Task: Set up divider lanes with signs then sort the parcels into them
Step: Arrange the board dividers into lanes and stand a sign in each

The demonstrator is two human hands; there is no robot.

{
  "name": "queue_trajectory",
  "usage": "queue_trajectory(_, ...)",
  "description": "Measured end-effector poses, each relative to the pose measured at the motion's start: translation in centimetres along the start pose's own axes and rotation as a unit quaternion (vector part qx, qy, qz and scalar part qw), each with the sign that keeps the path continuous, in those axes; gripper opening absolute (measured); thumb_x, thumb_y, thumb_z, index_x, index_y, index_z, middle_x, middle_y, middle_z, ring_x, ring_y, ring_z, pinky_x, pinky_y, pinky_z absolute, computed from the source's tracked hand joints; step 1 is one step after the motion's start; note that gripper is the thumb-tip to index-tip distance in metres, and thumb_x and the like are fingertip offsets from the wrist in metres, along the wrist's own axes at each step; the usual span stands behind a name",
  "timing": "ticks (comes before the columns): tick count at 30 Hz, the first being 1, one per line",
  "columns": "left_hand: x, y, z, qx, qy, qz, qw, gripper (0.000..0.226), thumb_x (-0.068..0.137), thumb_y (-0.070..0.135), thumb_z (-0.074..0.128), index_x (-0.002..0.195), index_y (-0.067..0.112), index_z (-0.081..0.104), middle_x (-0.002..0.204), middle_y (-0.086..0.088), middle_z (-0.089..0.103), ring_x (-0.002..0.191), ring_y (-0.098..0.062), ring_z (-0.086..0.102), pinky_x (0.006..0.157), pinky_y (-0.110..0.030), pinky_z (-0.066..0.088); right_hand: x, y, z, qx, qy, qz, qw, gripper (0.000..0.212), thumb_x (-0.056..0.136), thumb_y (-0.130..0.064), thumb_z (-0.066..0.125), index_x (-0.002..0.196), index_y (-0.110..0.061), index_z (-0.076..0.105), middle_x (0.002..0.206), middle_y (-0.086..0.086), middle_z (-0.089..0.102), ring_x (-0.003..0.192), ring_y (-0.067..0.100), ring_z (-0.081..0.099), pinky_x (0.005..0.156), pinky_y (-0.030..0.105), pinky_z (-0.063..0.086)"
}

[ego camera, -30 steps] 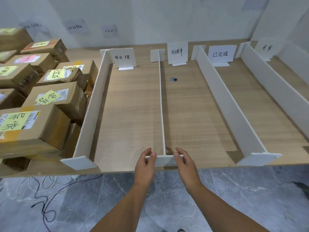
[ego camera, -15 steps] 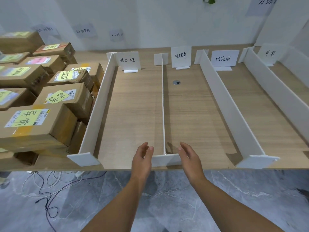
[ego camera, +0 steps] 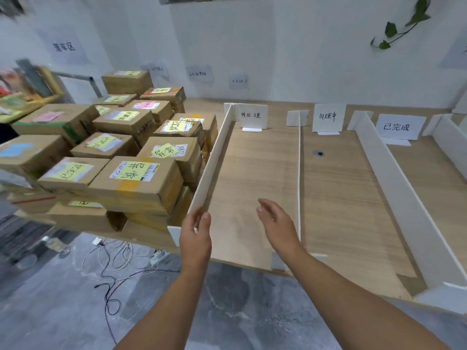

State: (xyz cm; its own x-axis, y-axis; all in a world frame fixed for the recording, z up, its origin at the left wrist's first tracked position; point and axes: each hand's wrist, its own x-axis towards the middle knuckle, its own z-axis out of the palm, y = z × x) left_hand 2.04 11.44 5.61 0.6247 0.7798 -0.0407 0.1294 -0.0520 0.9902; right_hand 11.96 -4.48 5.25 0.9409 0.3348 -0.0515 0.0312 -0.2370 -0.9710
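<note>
Looking over the wooden table (ego camera: pixel 336 213), I read both hands as spread and carrying nothing. The left hand (ego camera: pixel 195 233) hovers at the near end of the leftmost divider (ego camera: pixel 212 168), fingers loosely parted; I cannot tell whether it touches the board. The right hand (ego camera: pixel 278 223) hangs palm-inward over the first lane, between that board and the thin middle divider (ego camera: pixel 299 173). Each divider stands on edge with a short cross-piece at its end, which I take to be what keeps it upright. The signs (ego camera: pixel 252 116) sit at the far ends, facing me, so I judge they are kept back to leave the lane floors free for boxes. The parcels (ego camera: pixel 136 178) are stacked left of the lanes, labels up for reading. The lanes look set, and sorting is not yet begun.
</note>
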Motion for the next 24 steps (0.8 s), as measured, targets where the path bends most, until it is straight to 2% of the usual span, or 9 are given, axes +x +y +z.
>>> queue_trajectory(4, 3.0, -1.3, -4.5, 0.033, 0.024, 0.001, 0.999, 0.022, 0.101, 0.035, 0.055, 0.122, 0.039, 0.053, 0.128, 0.003, 0.055, 0.117, -0.019, 0.054, 0.097, -0.047, 0.052, -0.1, 0.2, 6.0, -0.01, -0.011, 0.029, 0.999, 0.032, 0.103, -0.033, 0.054, 0.133, -0.028, 0.06, 0.135, -0.01, 0.059, 0.126, 0.008, 0.052, 0.104, 0.022, 0.037)
queue_trajectory(7, 4.9, -3.2, -7.3, 0.068, 0.01, -0.013, 0.998, 0.023, 0.101, 0.035, 0.055, 0.123, 0.036, 0.055, 0.131, 0.003, 0.053, 0.118, -0.019, 0.052, 0.099, -0.049, 0.05, -0.7, 0.4, 10.0, -0.008, -0.007, 0.061, 0.998, 0.032, 0.104, -0.032, 0.052, 0.134, -0.027, 0.059, 0.136, -0.011, 0.057, 0.126, 0.007, 0.051, 0.102, 0.021, 0.036)
queue_trajectory(10, 6.7, -5.1, -9.2, 0.091, -0.028, -0.032, 0.995, 0.028, 0.1, 0.034, 0.056, 0.128, 0.03, 0.058, 0.133, 0.004, 0.052, 0.121, -0.019, 0.052, 0.104, -0.048, 0.046, -1.0, 0.5, 13.6, -0.002, 0.008, 0.088, 0.996, 0.032, 0.103, -0.033, 0.052, 0.134, -0.03, 0.059, 0.135, -0.013, 0.057, 0.125, 0.005, 0.051, 0.103, 0.022, 0.036)
queue_trajectory(14, 8.4, -6.5, -9.9, 0.105, -0.117, -0.066, 0.985, 0.042, 0.101, 0.036, 0.055, 0.14, 0.02, 0.054, 0.139, 0.002, 0.045, 0.126, -0.021, 0.051, 0.109, -0.043, 0.042, -1.2, 1.0, 16.8, 0.002, 0.03, 0.128, 0.991, 0.032, 0.103, -0.034, 0.052, 0.134, -0.03, 0.059, 0.133, -0.014, 0.058, 0.124, 0.005, 0.052, 0.104, 0.023, 0.038)
queue_trajectory(17, 9.8, -6.4, -9.7, 0.129, -0.154, -0.062, 0.978, 0.045, 0.101, 0.036, 0.055, 0.141, 0.018, 0.052, 0.138, 0.0, 0.042, 0.122, -0.018, 0.051, 0.103, -0.035, 0.04, -1.1, 1.2, 18.3, 0.002, 0.033, 0.154, 0.988, 0.032, 0.104, -0.031, 0.051, 0.135, -0.028, 0.059, 0.128, -0.014, 0.058, 0.12, 0.005, 0.052, 0.101, 0.023, 0.04)
queue_trajectory(20, 11.1, -6.7, -9.2, 0.166, -0.188, -0.093, 0.964, 0.038, 0.099, 0.039, 0.057, 0.133, 0.022, 0.06, 0.132, -0.002, 0.046, 0.116, -0.02, 0.054, 0.099, -0.035, 0.043, -1.4, 1.8, 19.2, 0.001, 0.034, 0.166, 0.985, 0.028, 0.104, -0.029, 0.05, 0.129, -0.029, 0.061, 0.124, -0.015, 0.061, 0.116, 0.005, 0.056, 0.099, 0.024, 0.045)
queue_trajectory(22, 11.6, -7.2, -8.7, 0.147, -0.218, -0.133, 0.956, 0.026, 0.098, 0.039, 0.06, 0.12, 0.025, 0.066, 0.125, -0.001, 0.055, 0.11, -0.018, 0.057, 0.092, -0.032, 0.045, -1.5, 2.1, 19.3, 0.016, 0.041, 0.17, 0.984, 0.019, 0.104, -0.027, 0.051, 0.116, -0.034, 0.063, 0.116, -0.016, 0.064, 0.11, 0.005, 0.059, 0.09, 0.02, 0.046)
queue_trajectory(24, 11.7, -7.5, -8.3, 0.116, -0.247, -0.156, 0.949, 0.017, 0.096, 0.039, 0.063, 0.109, 0.028, 0.068, 0.118, 0.001, 0.065, 0.104, -0.013, 0.06, 0.084, -0.03, 0.046, -1.4, 2.4, 19.0, 0.028, 0.061, 0.169, 0.983, 0.014, 0.103, -0.026, 0.053, 0.104, -0.033, 0.065, 0.106, -0.011, 0.067, 0.102, 0.009, 0.062, 0.084, 0.022, 0.048)
